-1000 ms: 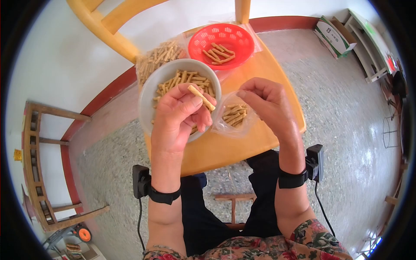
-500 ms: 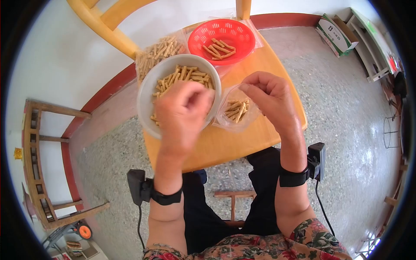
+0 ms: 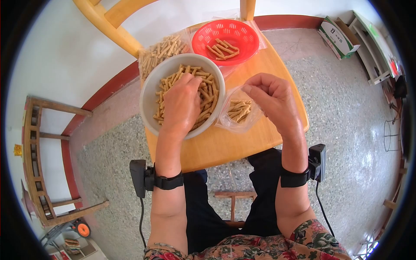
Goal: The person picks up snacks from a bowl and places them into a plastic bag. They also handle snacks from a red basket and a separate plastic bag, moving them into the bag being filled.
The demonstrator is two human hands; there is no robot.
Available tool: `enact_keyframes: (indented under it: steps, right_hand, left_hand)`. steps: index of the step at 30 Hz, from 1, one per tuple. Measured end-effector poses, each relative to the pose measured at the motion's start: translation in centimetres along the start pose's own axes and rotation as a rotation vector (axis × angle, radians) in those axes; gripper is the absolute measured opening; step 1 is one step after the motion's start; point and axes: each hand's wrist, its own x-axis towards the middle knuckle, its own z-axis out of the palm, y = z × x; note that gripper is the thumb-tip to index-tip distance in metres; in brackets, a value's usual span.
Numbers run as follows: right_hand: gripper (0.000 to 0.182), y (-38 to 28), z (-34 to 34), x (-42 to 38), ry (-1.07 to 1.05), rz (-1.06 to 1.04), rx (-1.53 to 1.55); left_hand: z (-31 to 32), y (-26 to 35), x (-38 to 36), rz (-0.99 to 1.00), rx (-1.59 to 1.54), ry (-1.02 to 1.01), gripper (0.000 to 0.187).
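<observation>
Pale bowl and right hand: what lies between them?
The head view shows a clear bag of short sticks beside the bowl, its edge pinched by the right hand.

Floral top, dark trousers and black strapped-on wrist gear
The short-sleeved top [image 3: 260, 247] has a tan ground printed with red and pink flowers and dark green leaves, and the loose trousers [image 3: 203, 212] look plain and near black; around each forearm, just below the wrist, goes a wide black band, the left band [image 3: 169, 181] bearing a blocky black module [image 3: 138, 178] on its outer side, the right band [image 3: 295, 178] a similar angular unit [image 3: 317, 162], each with a thin black cable running down
</observation>
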Motion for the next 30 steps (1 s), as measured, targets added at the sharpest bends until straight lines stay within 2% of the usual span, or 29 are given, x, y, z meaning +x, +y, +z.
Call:
enact_keyframes:
  steps: [5, 7, 8, 10, 11, 13, 19, 23, 25, 27, 29, 30]
  right_hand:
    - [0.011, -0.1, -0.2, 0.0, -0.001, 0.019, -0.008]
    - [0.011, -0.2, -0.2, 0.0, 0.005, 0.024, -0.036]
    - [0.011, -0.2, -0.2, -0.1, -0.001, 0.021, -0.014]
    - [0.011, -0.3, -0.1, -0.1, -0.002, 0.017, 0.006]
    - [0.011, -0.2, -0.1, 0.0, -0.002, 0.009, -0.001]
    - [0.011, -0.1, 0.0, 0.0, 0.002, 0.001, -0.008]
    - [0.013, 0.4, -0.1, 0.1, 0.012, -0.017, -0.021]
    - [0.013, 0.5, 0.0, 0.1, 0.021, -0.046, -0.027]
    - [0.013, 0.6, -0.1, 0.1, 0.015, -0.043, -0.013]
    - [0.012, 0.7, 0.0, 0.2, 0.015, -0.064, -0.008]
    - [0.011, 0.9, 0.1, 0.2, 0.016, -0.071, 0.020]
    - [0.010, 0.9, 0.1, 0.2, 0.019, -0.080, 0.048]
  left_hand:
    - [0.3, -1.1, 0.0, -0.047, -0.116, 0.052, 0.023]
    - [-0.2, -0.7, -0.1, -0.149, -0.450, 0.114, 0.013]
    - [-0.4, -0.6, -0.1, -0.145, -0.450, 0.114, 0.013]
    - [-0.8, -0.3, -0.3, -0.210, -0.833, 0.073, 0.016]
    - [-1.2, 0.1, -0.3, -0.207, -0.834, 0.072, 0.016]
    - [-2.1, 1.1, -0.3, -0.205, -1.186, 0.027, 0.014]
    - [-2.8, 2.7, -0.7, -0.221, -1.356, -0.108, 0.015]
    - [-1.9, 4.3, -1.2, -0.165, -1.175, -0.095, 0.014]
    - [-1.5, 5.4, -1.5, -0.053, -0.585, -0.056, 0.019]
    - [-0.3, 6.1, -1.6, 0.019, -0.484, 0.003, 0.021]
    - [0.3, 6.5, -1.7, 0.175, -0.194, 0.051, 0.019]
    - [0.4, 6.6, -1.7, 0.171, -0.215, 0.060, 0.017]
